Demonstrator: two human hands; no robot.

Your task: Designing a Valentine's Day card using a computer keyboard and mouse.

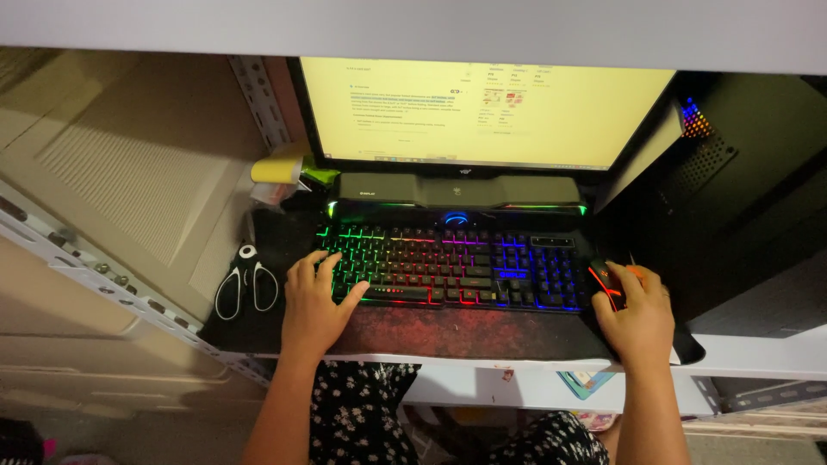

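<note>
My left hand (314, 297) rests on the left end of a black keyboard (465, 263) lit in rainbow colours, fingers spread over the keys and thumb near the space bar. My right hand (636, 314) lies on a black mouse (606, 281) with red lighting, just right of the keyboard. Both sit on a dark desk mat (448, 331). A monitor (482, 108) with a pale yellow page stands behind the keyboard.
White-handled scissors (246, 282) lie left of the keyboard. A black soundbar (457, 194) sits under the monitor. A black computer tower (741, 198) stands at the right. A yellow object (277, 168) is at the back left, beside a metal rack upright (258, 99).
</note>
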